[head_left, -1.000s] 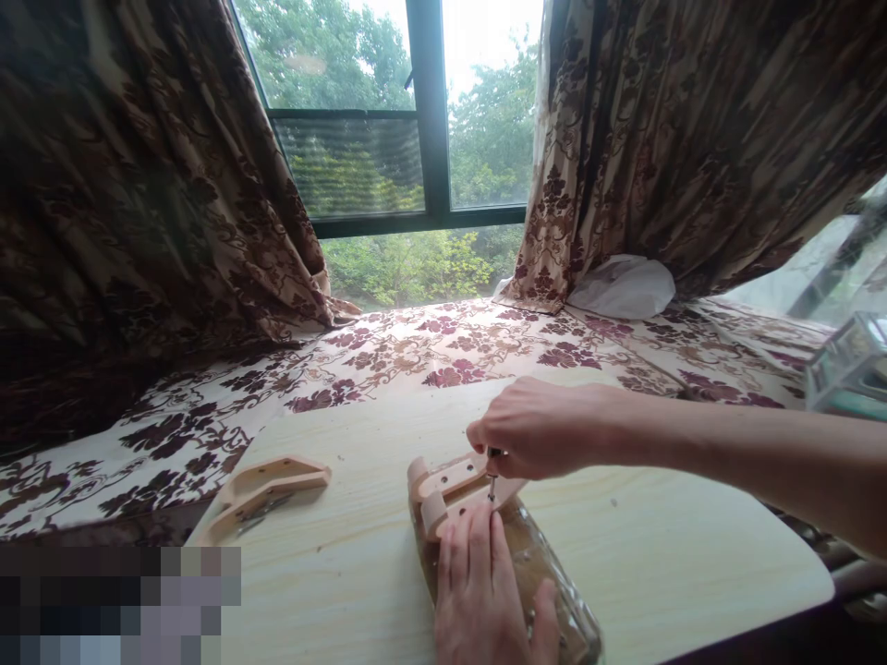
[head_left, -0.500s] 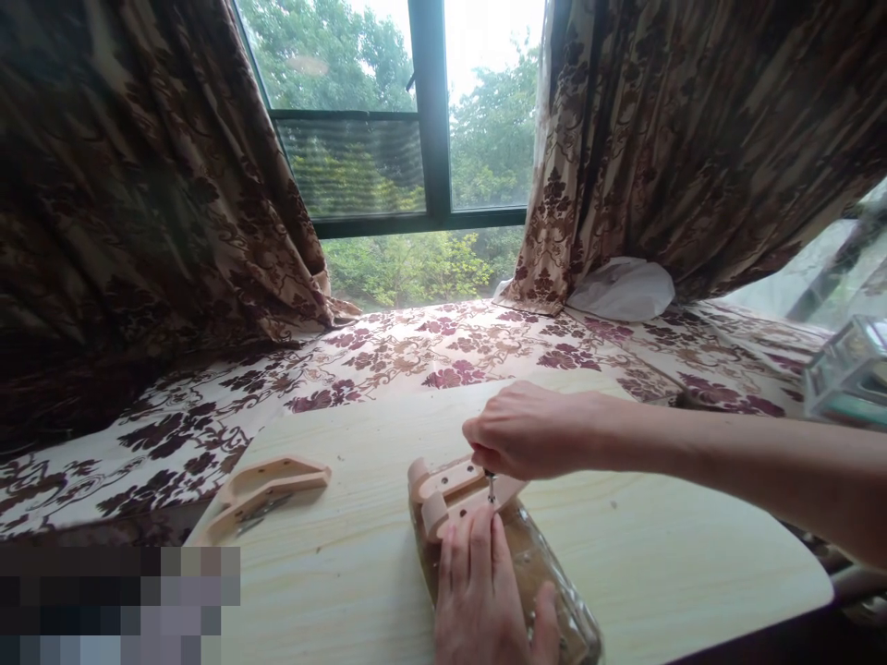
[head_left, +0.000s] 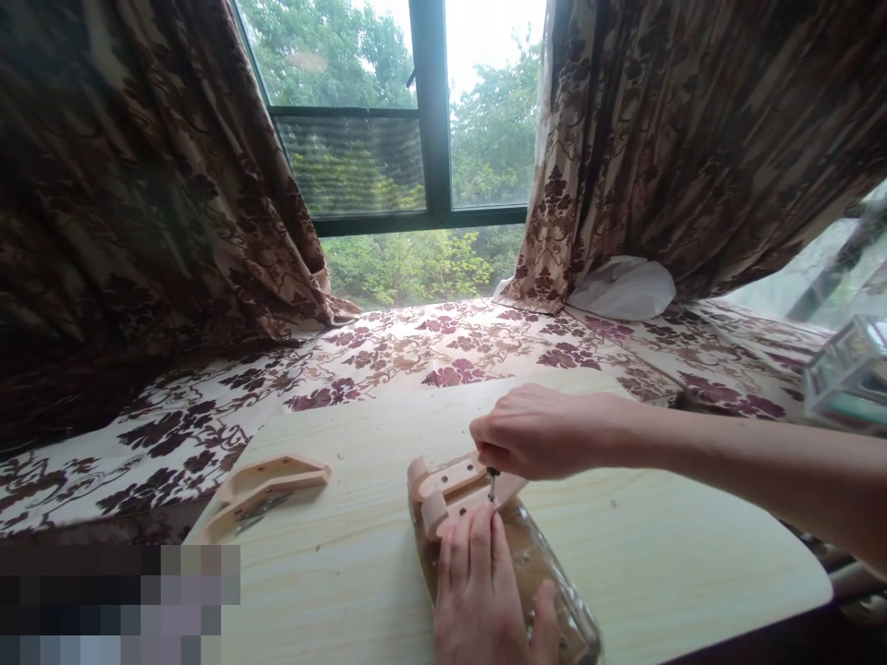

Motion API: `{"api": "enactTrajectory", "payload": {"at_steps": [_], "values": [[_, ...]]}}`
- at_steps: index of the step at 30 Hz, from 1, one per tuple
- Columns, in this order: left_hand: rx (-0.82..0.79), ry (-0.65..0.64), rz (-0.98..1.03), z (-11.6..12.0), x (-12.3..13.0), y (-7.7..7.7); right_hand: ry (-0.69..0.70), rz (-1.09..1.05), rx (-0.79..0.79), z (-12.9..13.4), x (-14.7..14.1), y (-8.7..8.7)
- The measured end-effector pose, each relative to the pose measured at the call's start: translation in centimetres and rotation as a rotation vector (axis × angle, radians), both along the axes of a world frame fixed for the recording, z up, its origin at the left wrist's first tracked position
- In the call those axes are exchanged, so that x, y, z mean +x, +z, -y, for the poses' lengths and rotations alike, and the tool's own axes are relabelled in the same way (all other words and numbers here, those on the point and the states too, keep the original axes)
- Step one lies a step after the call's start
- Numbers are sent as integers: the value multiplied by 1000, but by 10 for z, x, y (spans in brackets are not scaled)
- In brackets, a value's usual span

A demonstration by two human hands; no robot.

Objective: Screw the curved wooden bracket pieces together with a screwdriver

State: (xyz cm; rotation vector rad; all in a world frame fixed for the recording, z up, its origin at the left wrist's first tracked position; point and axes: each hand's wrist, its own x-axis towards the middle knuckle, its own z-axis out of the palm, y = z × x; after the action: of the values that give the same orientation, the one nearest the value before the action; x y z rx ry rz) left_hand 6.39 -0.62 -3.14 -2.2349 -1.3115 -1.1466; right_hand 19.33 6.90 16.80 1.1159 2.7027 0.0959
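Note:
My right hand is closed in a fist round a screwdriver; its handle is hidden in the fingers and only the thin shaft shows. The shaft points down at a pale wooden piece with rounded ends and dark holes. A second, similar wooden piece lies just behind it. Both rest on a brown block in clear, shiny wrapping. My left hand lies with fingers stretched out over the block, fingertips against the near edge of the front wooden piece, thumb apart to the right.
Two angled wooden pieces lie at the left of the pale wooden board, with small dark metal parts beside them. Behind are a floral cloth, a white plastic bag, and at right a clear box.
My right hand has shifted slightly to the right with the screwdriver, its shaft still on the wooden piece. My left hand stays where it was.

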Motion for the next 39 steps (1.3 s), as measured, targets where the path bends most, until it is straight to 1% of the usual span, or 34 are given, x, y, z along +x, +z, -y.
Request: {"api": "enactTrajectory", "payload": {"at_steps": [3,7,10,14,16,20,23,25,27,29,32,34,36,39], "values": [[-7,2,-3,1,0,2,2,15,-1,4,-1,8],[-17,-4,7,1,0,3,85,45,-13,9,-3,16],[-22,-8,17,0,-1,2,104,25,-42,6,-4,12],[-18,-12,11,0,-1,-1,44,-24,-19,-1,-1,1],[-16,-11,8,0,-1,-2,11,-30,1,-3,0,-2],[-15,-6,10,0,0,-1,-12,-3,6,0,-5,6],[-16,-7,13,0,0,0,23,61,-34,7,-9,14],[-18,-8,12,0,0,0,58,113,-70,11,-12,17],[-16,-5,12,0,0,1,81,131,-85,12,-12,15],[-11,-8,16,0,0,0,79,98,-73,11,-10,10],[-11,-12,22,0,0,0,18,12,-37,6,-4,1],[-17,-13,23,1,0,0,-28,-17,-24,4,-1,-1],[-22,-17,20,1,0,1,-49,-2,-13,4,0,0],[-32,-20,22,1,-1,1,13,64,-7,8,-2,8]]}}
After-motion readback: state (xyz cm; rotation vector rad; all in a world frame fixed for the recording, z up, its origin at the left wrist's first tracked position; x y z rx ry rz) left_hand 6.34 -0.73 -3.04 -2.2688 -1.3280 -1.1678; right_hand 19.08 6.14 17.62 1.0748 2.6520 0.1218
